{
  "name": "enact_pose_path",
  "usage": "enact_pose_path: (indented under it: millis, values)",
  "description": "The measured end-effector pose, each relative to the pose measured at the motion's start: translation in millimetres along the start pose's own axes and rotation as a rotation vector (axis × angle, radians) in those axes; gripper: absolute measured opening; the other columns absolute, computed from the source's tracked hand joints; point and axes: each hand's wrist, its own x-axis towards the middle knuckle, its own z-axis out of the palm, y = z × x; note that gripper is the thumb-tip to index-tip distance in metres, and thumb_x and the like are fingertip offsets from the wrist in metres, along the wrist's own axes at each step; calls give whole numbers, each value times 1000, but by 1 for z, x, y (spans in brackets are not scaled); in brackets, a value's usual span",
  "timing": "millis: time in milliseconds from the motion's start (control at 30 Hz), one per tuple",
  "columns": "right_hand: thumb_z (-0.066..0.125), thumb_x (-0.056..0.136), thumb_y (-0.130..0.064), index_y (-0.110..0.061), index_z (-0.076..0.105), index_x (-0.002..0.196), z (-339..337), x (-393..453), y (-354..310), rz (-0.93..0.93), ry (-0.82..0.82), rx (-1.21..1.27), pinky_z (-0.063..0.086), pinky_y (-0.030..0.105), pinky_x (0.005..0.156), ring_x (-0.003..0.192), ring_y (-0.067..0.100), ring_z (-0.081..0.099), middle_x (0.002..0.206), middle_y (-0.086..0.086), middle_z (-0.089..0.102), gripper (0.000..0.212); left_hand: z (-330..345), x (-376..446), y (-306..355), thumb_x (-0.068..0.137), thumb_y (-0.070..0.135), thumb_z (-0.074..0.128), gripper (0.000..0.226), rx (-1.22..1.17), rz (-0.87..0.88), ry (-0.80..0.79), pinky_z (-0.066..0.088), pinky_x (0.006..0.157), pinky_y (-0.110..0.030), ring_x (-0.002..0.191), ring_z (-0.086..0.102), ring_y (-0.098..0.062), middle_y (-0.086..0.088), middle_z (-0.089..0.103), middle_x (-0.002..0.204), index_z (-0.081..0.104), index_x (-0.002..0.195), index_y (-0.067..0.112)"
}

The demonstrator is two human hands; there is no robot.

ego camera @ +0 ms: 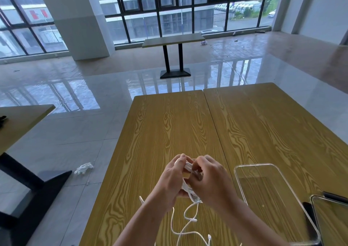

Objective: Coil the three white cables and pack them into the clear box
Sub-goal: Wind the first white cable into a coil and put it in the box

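Both hands work together above the wooden table: left hand grips a partly wound white cable bundle, fingers curled round it, while right hand pinches the top of the same bundle, seemingly tucking or wrapping a turn. Loose white cable trails from the bundle and lies in loops on the table near the front edge; can't tell how many separate cables are in that tangle. Clear box sits just right of the hands, looks empty, its lid apparently beside it. Judged progress: early, first coil unfinished, nothing packed, other cables not coiled yet.
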Motion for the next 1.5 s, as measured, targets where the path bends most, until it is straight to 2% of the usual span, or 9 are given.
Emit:
enact_pose_path:
  millis: [267,333,433,600,867,1067,1200,1367,1500]
  values:
    - [62,83,-29,-20,54,82,-1,-7,0,38,27,-13,45,30,61,70,11,55,77,-9,61,11,3,1,-3,106,36,34,39,8,10,44,50,49,-29,59,64,-17,-6,67,79,61,96,10]
    - [56,83,-34,-21,54,83,1,-7,1,30,19,-29,41,26,65,75,10,53,81,-11,60,13,5,1,-3,106,34,35,38,40,33,57,51,49,-30,59,65,-17,-6,67,78,61,95,9]
    - [39,81,-49,-19,57,85,3,-5,0,37,-17,-65,35,20,73,83,8,48,86,-11,56,35,6,0,-4,105,34,37,36,119,57,86,52,50,-32,59,67,-16,-4,68,74,63,95,12]
    - [61,92,-29,-21,59,85,-3,-3,-2,22,-91,40,40,19,66,77,5,55,87,-11,61,10,0,0,-2,106,35,36,39,33,2,76,50,46,-30,57,65,-17,-6,66,72,62,92,10]
    - [67,92,-30,-22,63,86,-11,0,-8,174,-96,305,55,24,62,70,8,63,79,-5,67,11,-12,-2,-1,104,40,39,39,-178,-67,-9,54,56,-39,69,69,-31,-14,71,92,64,101,10]
    - [64,96,-27,-14,58,89,-24,5,-10,383,-208,565,61,49,70,72,28,65,85,13,65,16,-22,1,-4,104,35,40,34,-130,-19,-130,52,55,-37,67,65,-30,-18,66,92,63,103,11]
    - [59,99,-28,-11,53,94,-30,5,-12,426,-271,591,62,36,56,72,22,65,89,9,60,18,-25,0,-7,104,35,40,33,-108,-32,-195,52,58,-37,70,63,-28,-19,63,97,66,102,15]
    - [64,95,-28,-12,56,94,-28,5,-8,396,-308,576,63,48,62,77,29,71,96,13,64,18,-26,3,-9,103,35,42,33,-89,-41,-163,51,61,-36,69,60,-27,-18,60,99,69,100,17]
    - [72,89,-21,-7,58,94,-32,7,-6,422,-400,721,62,40,66,77,24,68,90,12,61,21,-29,4,-10,101,36,45,32,-107,-63,-130,47,64,-36,66,59,-24,-15,62,91,70,95,18]
